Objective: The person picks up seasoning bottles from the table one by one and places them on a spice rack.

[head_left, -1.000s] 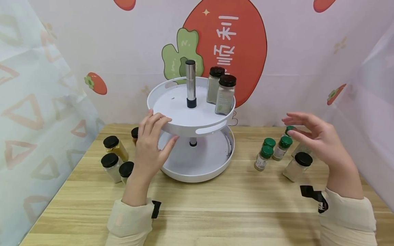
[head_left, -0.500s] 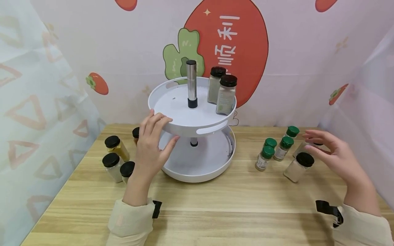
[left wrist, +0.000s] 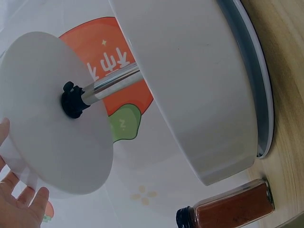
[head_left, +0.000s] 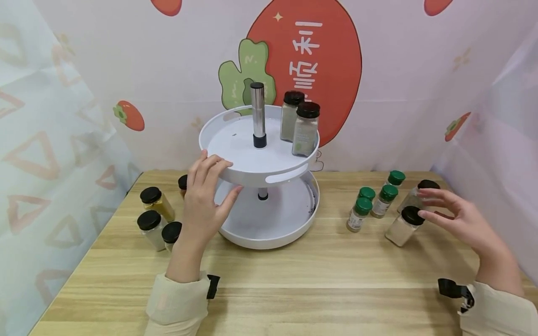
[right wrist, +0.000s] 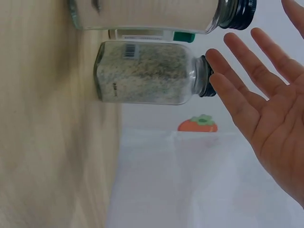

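My left hand (head_left: 202,196) holds the near left rim of a white two-tier turntable (head_left: 248,179), fingers curled over the edge and thumb below it. Two square jars with black caps (head_left: 305,133) stand on the upper tier's right side. Over at the right, my right hand (head_left: 464,221) has its fingers spread beside a black-capped jar of pale powder (head_left: 401,231). In the right wrist view its fingertips overlap the black cap of a jar of speckled seasoning (right wrist: 145,73); nothing is in its grasp.
Several small green-capped spice bottles (head_left: 356,217) stand left of the right hand. Several black-capped jars, one with yellow powder (head_left: 157,203), stand left of the turntable; a reddish-brown one (left wrist: 235,206) is beside its base. A wooden tabletop (head_left: 311,298) meets a printed backdrop (head_left: 168,60).
My right hand has moved right and lower, from above the green-capped bottles to the black-capped jars. My left hand stays on the turntable rim.
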Available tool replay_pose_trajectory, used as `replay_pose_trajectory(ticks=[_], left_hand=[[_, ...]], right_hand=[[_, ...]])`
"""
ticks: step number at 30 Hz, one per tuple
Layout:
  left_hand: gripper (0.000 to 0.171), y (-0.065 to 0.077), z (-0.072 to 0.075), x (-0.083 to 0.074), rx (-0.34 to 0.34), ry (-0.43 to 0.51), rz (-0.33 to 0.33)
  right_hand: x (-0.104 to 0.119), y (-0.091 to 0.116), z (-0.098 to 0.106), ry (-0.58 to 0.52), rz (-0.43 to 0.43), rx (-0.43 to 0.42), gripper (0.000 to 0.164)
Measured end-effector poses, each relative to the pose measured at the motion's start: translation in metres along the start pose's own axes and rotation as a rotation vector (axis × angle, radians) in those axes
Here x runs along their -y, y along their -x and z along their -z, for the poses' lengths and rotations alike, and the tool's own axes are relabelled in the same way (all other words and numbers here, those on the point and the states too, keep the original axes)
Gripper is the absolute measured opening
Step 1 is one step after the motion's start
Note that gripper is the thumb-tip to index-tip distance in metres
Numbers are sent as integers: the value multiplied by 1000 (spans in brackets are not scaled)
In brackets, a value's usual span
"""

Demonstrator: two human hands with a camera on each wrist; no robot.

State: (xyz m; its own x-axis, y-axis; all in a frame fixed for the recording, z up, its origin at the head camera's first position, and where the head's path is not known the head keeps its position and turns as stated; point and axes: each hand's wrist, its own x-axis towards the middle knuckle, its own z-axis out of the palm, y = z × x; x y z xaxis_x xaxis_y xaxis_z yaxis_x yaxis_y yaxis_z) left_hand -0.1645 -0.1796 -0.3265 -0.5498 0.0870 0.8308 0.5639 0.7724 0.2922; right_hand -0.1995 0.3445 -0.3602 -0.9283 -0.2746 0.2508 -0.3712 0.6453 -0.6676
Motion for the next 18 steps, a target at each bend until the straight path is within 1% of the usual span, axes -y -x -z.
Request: replay_pose_trajectory(ticks=[7,13,18], left_hand=[[47,2,-2,1,17,9,14],[48,0,0,0,12,3,1],[48,-1,1,0,16,0,6]], right_hand=[[-11,0,-4,39,-3,46,53],[-11,-4,-7,37,-10,88,53],[-10,-5,-8,49,-29,127,54]])
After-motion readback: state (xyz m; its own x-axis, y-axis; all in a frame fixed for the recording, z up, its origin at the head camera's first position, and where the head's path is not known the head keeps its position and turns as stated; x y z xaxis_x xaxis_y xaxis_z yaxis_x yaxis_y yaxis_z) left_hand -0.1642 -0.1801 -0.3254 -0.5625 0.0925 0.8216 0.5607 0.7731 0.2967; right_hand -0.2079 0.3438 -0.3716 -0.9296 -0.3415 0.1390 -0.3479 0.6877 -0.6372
